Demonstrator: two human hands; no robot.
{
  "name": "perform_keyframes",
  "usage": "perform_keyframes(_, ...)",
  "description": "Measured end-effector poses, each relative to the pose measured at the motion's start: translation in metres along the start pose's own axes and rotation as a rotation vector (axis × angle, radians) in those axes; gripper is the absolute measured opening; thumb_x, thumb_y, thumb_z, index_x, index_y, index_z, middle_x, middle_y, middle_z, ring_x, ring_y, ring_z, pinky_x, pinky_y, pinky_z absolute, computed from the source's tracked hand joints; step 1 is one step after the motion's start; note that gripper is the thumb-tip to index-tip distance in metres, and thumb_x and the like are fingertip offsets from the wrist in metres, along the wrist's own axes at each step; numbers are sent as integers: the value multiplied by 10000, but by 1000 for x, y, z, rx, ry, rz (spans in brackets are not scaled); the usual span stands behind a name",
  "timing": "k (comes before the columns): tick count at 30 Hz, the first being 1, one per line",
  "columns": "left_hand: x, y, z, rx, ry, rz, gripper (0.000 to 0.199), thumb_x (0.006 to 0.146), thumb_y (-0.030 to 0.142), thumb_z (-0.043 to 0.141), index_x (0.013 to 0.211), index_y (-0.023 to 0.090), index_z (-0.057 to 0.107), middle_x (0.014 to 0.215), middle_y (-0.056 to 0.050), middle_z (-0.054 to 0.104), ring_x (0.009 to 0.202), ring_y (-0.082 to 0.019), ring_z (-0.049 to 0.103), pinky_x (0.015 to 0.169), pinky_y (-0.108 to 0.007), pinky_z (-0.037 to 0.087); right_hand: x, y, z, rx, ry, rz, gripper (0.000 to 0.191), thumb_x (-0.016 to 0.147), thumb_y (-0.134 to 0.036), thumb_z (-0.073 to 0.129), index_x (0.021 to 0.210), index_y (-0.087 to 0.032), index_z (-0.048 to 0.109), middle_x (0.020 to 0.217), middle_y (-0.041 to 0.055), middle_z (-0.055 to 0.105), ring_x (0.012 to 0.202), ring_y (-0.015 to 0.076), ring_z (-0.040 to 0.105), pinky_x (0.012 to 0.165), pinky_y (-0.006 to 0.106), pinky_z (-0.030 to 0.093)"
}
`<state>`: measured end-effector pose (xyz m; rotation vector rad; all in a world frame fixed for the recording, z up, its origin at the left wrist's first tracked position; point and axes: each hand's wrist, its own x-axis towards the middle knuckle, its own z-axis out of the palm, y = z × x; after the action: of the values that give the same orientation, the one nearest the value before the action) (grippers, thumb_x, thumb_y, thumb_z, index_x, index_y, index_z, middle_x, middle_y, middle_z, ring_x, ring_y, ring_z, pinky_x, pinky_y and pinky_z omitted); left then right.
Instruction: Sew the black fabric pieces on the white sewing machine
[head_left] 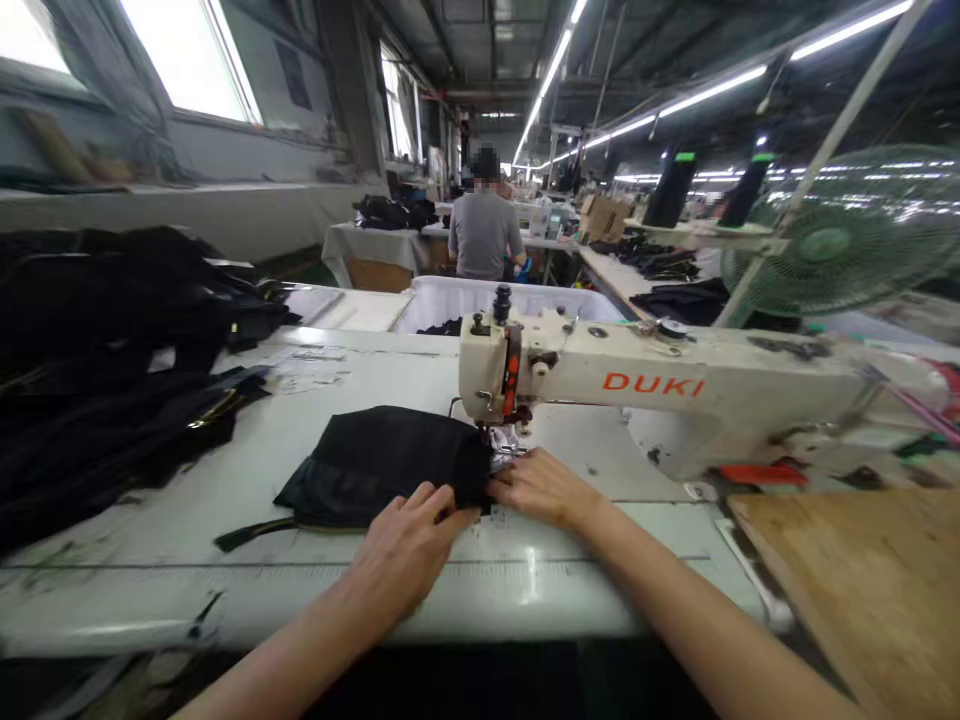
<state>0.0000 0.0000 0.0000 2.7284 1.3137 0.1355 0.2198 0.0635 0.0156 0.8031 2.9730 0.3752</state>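
A black fabric piece (pixel 390 460), shaped like a small pouch with a strip trailing at its left, lies on the sewing machine's pale bed. Its right edge sits under the needle area of the white sewing machine (pixel 585 365). My left hand (pixel 412 540) is closed on the near edge of the fabric, thumb and fingers close to the right end. Just right of the needle, my right hand (pixel 544 487) pinches the fabric's right edge with its fingertips. The presser foot is partly hidden behind the fabric and fingers.
Black cloth pieces (pixel 112 340) are heaped on the left. A white plastic bin (pixel 517 292) stands behind the machine. At right are a fan (pixel 832 240), thread cones (pixel 671 190) and a wooden board (pixel 862 570). A person in grey (pixel 485 230) sits further off.
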Motion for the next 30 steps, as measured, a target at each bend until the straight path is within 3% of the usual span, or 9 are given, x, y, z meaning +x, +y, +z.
perform_keyframes(8, -1, -4, -3, -38, -14, 13, 392, 952, 127, 470, 1289, 310, 550, 1019, -39, 578, 948, -233, 525, 740, -363, 426, -11, -8, 13, 49, 45, 37, 171, 994, -151, 480, 953, -167, 645, 770, 29, 674, 716, 183, 608, 511, 274, 362)
perform_keyframes(13, 1, -4, -3, -46, -8, 15, 413, 939, 118, 468, 1290, 321, 547, 1025, -38, 570, 949, -238, 514, 743, -367, 424, -20, -13, 14, 139, 170, 62, 256, 1032, -184, 392, 1031, -155, 646, 1013, 72, 665, 934, 205, 584, 764, 332, 477)
perform_keyframes(20, 4, -5, 2, -11, 8, 35, 403, 927, 130, 469, 1270, 323, 554, 1017, -48, 555, 932, -252, 518, 719, -380, 428, -31, -26, 18, 292, 275, 30, 254, 1001, -132, 447, 1214, -154, 583, 1222, 67, 627, 1182, 191, 504, 1093, 345, 352)
perform_keyframes(27, 3, -7, -5, -80, 33, 81, 347, 932, 155, 509, 1231, 313, 587, 1017, -35, 594, 922, -244, 563, 725, -368, 467, -33, -43, 18, 352, 309, 140, 263, 952, -93, 521, 1198, -156, 587, 1136, 72, 663, 1116, 205, 534, 1003, 366, 426)
perform_keyframes(30, 4, -16, -6, -285, 210, 130, 183, 972, 216, 521, 1105, 267, 635, 1023, -14, 611, 920, -182, 594, 811, -306, 480, -34, -47, 18, 374, 310, 179, 302, 940, -71, 512, 1224, -158, 567, 1122, 65, 666, 1070, 201, 545, 989, 369, 419)
